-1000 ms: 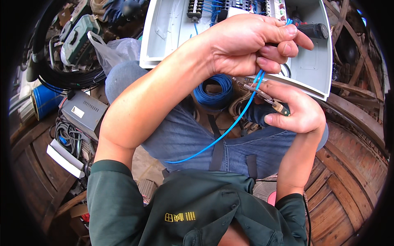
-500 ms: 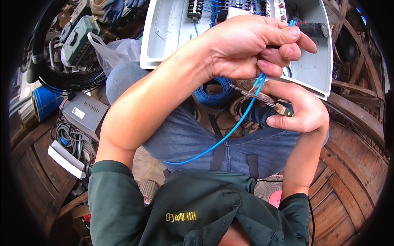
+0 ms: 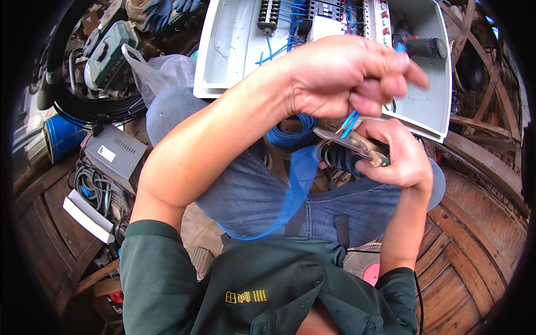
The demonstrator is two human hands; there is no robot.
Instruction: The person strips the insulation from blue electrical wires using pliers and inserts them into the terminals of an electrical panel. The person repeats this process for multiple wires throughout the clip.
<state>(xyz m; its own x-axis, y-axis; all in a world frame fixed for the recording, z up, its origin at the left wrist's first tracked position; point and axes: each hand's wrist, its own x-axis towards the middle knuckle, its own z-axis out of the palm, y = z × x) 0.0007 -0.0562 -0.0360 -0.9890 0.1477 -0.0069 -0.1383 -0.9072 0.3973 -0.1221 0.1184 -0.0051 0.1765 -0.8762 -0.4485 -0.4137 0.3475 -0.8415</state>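
My left hand [image 3: 357, 75], partly blurred, is closed around blue wires [image 3: 348, 123], whose short ends stick out below the fingers. Just below it, my right hand [image 3: 399, 156] grips pliers [image 3: 354, 144] with partly green handles. The jaws lie right at the wire ends, pointing left. Over my lap a longer blue wire [image 3: 298, 184] is smeared by motion, apart from the held ends. Behind my left hand stands a light grey electrical box [image 3: 234, 61] with a black terminal block [image 3: 268, 15], breakers and blue wiring, partly covered by the hand.
Inside the box's right side lies a cordless drill [image 3: 424, 47]. A blue wire coil [image 3: 291, 131] sits between my legs. To the left are a grey metal case [image 3: 114, 153], a plastic bag [image 3: 159, 72], a black cable coil [image 3: 84, 109] and a green tool case [image 3: 111, 50].
The long blue wire has been cut at the pliers and is dropping toward my lap. Short ends remain in my left hand. My right hand has shifted slightly left.
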